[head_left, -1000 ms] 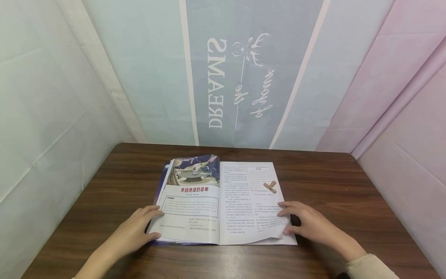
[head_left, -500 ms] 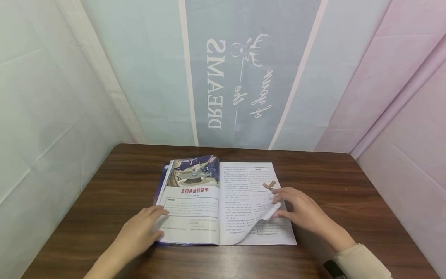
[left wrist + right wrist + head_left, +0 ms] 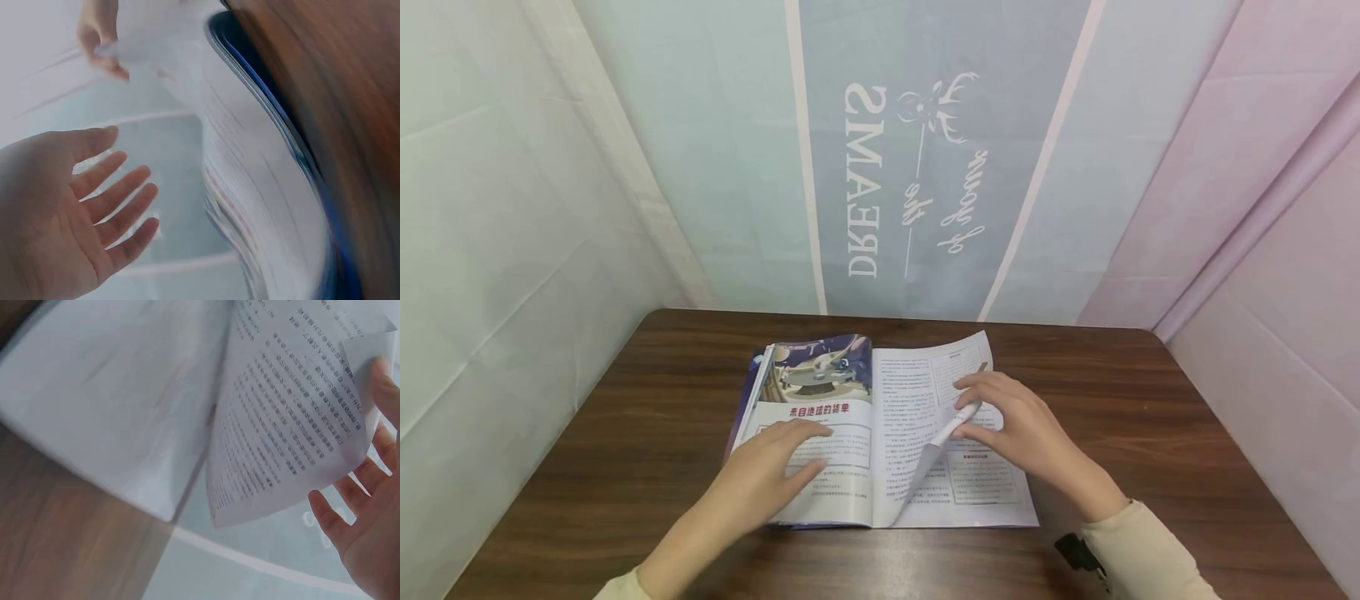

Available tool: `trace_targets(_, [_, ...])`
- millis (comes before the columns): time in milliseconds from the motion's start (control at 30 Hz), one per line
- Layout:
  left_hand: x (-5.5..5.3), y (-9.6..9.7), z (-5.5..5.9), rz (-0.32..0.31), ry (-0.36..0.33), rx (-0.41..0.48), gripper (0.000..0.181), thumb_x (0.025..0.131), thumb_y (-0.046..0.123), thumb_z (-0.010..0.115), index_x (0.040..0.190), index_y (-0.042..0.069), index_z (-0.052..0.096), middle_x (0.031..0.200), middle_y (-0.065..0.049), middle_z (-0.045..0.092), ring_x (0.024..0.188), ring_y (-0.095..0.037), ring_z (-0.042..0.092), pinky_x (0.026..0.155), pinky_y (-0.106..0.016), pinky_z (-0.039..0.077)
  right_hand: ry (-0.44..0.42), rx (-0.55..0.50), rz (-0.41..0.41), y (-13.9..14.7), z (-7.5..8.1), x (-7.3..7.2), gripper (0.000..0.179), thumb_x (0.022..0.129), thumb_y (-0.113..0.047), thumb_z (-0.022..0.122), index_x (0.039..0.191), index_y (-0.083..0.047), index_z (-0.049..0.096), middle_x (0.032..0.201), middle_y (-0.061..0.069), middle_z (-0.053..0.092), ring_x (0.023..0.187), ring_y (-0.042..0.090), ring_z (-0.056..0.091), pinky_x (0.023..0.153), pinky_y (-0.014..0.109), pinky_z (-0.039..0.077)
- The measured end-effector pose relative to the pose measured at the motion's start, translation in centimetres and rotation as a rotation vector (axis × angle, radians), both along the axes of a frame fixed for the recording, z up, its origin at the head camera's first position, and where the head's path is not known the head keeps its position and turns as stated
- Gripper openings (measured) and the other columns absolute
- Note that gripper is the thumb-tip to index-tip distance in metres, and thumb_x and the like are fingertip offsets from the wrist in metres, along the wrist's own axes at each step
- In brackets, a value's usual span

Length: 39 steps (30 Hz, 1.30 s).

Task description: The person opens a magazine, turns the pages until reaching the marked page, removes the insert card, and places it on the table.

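Note:
An open magazine (image 3: 842, 500) lies on the table, with a colour picture and red title on its left page. My right hand (image 3: 1022, 425) pinches the outer edge of a right-hand page (image 3: 910, 400), which lifts and curls over toward the spine. In the right wrist view, the thumb of my right hand (image 3: 375, 519) lies on a folded bit of that page (image 3: 287, 419), with fingers behind it. My left hand (image 3: 767, 475) is over the left page, fingers extended; the left wrist view shows the hand (image 3: 81, 206) holding nothing, apart from the paper.
The dark wooden table (image 3: 602, 450) surrounds the magazine. A printed fabric curtain (image 3: 745, 167) hangs behind its far edge, and pale fabric walls (image 3: 512, 275) stand at both sides. A dark band (image 3: 1078, 554) shows by the right sleeve (image 3: 1150, 550).
My right hand has moved left and away from me, lifting the page and curling it toward the spine. My left hand has left the magazine's left edge and moved right over the left page.

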<state>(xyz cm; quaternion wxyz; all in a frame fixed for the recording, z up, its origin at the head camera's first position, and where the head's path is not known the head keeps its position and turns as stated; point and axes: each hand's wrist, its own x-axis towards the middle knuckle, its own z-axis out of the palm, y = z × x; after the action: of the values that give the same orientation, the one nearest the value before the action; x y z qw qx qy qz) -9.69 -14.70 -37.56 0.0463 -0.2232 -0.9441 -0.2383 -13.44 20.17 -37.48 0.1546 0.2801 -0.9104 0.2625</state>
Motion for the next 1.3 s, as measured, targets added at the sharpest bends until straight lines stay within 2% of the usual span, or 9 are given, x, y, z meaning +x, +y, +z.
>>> trace_targets(67, [0.1,1.0,0.5,-0.026,0.014,0.014,0.037,0.089,0.028,0.075,0.125,0.020,0.066,0.126,0.004,0.066,0.119,-0.019,0.060,0.100,-0.043,0.049,0.024,-0.027,0.019,-0.6,0.4,-0.2,0.035,0.069,-0.027,0.091,0.096,-0.021,0.069,0.122,-0.002,0.066,0.121,0.027,0.057,0.101,0.050,0.046])
trace_targets(167, [0.2,2.5,1.0,-0.085,0.072,0.039,0.042,0.089,0.029,0.075,0.128,0.019,0.064,0.127,0.004,0.065,0.120,-0.017,0.059,0.100,-0.040,0.049,0.051,-0.070,0.043,-1.6,1.1,-0.3,0.035,0.068,-0.025,0.091,0.095,-0.021,0.068,0.122,-0.002,0.066,0.121,0.025,0.057,0.103,0.049,0.044])
trace_targets(300, [0.2,4.2,1.4,-0.146,0.137,0.086,0.049,0.087,0.031,0.077,0.132,0.018,0.061,0.128,0.004,0.064,0.119,-0.015,0.059,0.099,-0.037,0.050,0.076,-0.091,0.064,-2.8,1.9,-0.4,0.035,0.069,-0.026,0.091,0.096,-0.020,0.068,0.124,-0.002,0.065,0.125,0.025,0.054,0.108,0.053,0.038])
trace_targets(400, [0.2,5.2,1.7,-0.172,0.170,0.119,0.052,0.086,0.030,0.078,0.133,0.017,0.059,0.127,0.005,0.064,0.117,-0.013,0.060,0.096,-0.035,0.052,0.097,-0.088,0.073,-3.7,2.4,-0.4,0.036,0.069,-0.029,0.090,0.096,-0.019,0.069,0.125,-0.002,0.066,0.129,0.026,0.051,0.111,0.058,0.033])
trace_targets(467, [0.2,5.7,1.8,-0.187,0.199,0.144,0.051,0.086,0.027,0.079,0.132,0.017,0.059,0.124,0.005,0.065,0.114,-0.013,0.061,0.093,-0.034,0.053,0.113,-0.091,0.082,-4.2,2.8,-0.3,0.036,0.069,-0.031,0.091,0.095,-0.019,0.069,0.126,-0.002,0.066,0.130,0.025,0.050,0.110,0.058,0.034])
trace_targets(733, [-0.1,7.0,2.1,-0.220,0.346,0.254,0.041,0.087,0.015,0.077,0.126,0.015,0.062,0.112,0.005,0.069,0.100,-0.011,0.066,0.085,-0.029,0.055,0.186,-0.128,0.133,-5.3,3.7,-0.1,0.036,0.068,-0.029,0.091,0.094,-0.018,0.069,0.125,-0.001,0.066,0.130,0.028,0.050,0.109,0.050,0.038])
trace_targets(867, [-0.2,7.1,2.1,-0.188,0.370,0.246,0.041,0.087,0.011,0.077,0.125,0.014,0.063,0.107,0.003,0.070,0.097,-0.012,0.067,0.082,-0.030,0.056,0.191,-0.142,0.138,-5.5,4.0,0.0,0.036,0.069,-0.025,0.091,0.098,-0.017,0.070,0.126,0.001,0.066,0.130,0.028,0.049,0.108,0.050,0.039])
trace_targets(1100, [-0.4,6.2,1.5,-0.072,0.351,0.206,0.052,0.082,0.007,0.081,0.129,0.012,0.061,0.104,0.000,0.071,0.090,-0.012,0.067,0.072,-0.031,0.057,0.145,-0.181,0.103,-5.2,4.4,0.7,0.043,0.073,-0.021,0.090,0.111,-0.014,0.072,0.136,0.003,0.060,0.132,0.028,0.047,0.112,0.057,0.032])
trace_targets(1300, [-0.4,4.6,1.0,0.033,0.320,0.210,0.059,0.081,0.007,0.080,0.135,0.011,0.056,0.104,-0.002,0.071,0.087,-0.015,0.067,0.068,-0.034,0.056,0.149,-0.180,0.116,-4.4,4.1,1.3,0.042,0.073,-0.015,0.088,0.111,-0.015,0.071,0.132,0.003,0.062,0.127,0.027,0.051,0.105,0.047,0.042])
